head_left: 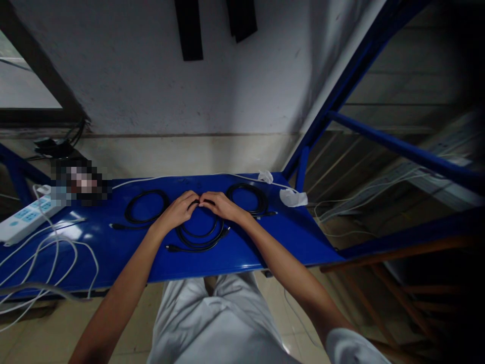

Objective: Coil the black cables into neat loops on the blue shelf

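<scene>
In front of me a coiled black cable [200,246] lies on the blue table, its two plug ends pointing out left and right. Both my left hand [182,208] and my right hand [217,205] pinch the far side of this coil, fingertips almost meeting. The gripped stretch is partly hidden under my fingers. To the left of my hands rests a second black cable coil [128,212] with a plug at its near end. A third black cable coil [261,199] sits just past my right wrist.
A white power strip [34,215] and loose white cables [76,242] occupy the table's left end. Crumpled white pieces [293,198] lie at the back right, near a thin white cord along the wall. Blue metal frame bars [303,167] rise on the right.
</scene>
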{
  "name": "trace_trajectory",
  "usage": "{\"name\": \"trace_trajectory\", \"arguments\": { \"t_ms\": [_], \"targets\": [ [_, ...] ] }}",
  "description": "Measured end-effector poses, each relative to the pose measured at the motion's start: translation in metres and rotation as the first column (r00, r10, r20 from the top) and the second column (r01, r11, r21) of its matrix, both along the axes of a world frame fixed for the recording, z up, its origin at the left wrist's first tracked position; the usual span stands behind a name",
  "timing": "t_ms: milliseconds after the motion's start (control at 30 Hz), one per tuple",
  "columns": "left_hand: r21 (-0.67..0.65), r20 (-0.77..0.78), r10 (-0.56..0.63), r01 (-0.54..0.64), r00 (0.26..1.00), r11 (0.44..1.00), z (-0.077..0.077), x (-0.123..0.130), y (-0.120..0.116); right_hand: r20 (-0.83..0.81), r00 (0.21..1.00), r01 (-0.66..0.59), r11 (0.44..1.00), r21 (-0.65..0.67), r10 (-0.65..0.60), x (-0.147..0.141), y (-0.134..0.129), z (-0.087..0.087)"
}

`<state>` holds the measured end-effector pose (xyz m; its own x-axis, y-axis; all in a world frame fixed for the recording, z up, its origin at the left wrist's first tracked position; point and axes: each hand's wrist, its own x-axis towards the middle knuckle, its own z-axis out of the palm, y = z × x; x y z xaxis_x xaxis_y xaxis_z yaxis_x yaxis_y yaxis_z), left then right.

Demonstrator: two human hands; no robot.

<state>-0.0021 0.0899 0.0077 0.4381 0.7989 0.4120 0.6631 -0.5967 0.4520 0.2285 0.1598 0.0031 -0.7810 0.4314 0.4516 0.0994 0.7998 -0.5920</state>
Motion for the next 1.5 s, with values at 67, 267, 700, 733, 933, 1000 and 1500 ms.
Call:
{"name": "trace_trajectory", "arguments": {
  "t_ms": [67,267,700,733,933,1000,1500],
  "targets": [
    [-0.002,0.004,-0.003,0.003,1.0,1.0,0.001,0.0,0.0,-0.011,1.0,-0.002,1.0,-0.015,0.002,0.0,0.001,0.0],
    [-0.016,0.038,-0.015,0.015,0.999,1.0,0.002,0.001,-0.001,-0.002,1.0,0.01,0.997,-0.078,-0.01,-0.001,-0.002,0.006],
    [0.022,0.081,0.042,-0.044,0.996,0.999,-0.001,0.0,0.0,-0.076,0.989,0.096,0.947,-0.306,-0.125,-0.004,-0.002,0.0],
    [0.023,0.082,0.042,-0.044,0.996,0.999,0.0,0.001,-0.001,-0.075,0.988,0.108,0.941,-0.319,-0.139,-0.004,-0.002,-0.001],
    [0.047,0.042,0.03,-0.032,0.999,0.998,0.006,0.002,-0.005,-0.096,0.979,0.135,0.922,-0.362,-0.181,-0.005,0.0,-0.003],
    [0.057,0.045,0.036,-0.038,0.998,0.998,0.006,0.002,-0.005,-0.107,0.978,0.129,0.919,-0.373,-0.181,-0.005,-0.001,-0.003],
    [0.072,0.078,0.061,-0.067,0.995,0.995,0.004,0.001,-0.002,-0.12,0.98,0.098,0.916,-0.388,-0.156,-0.005,0.0,-0.004]
  ]
}}
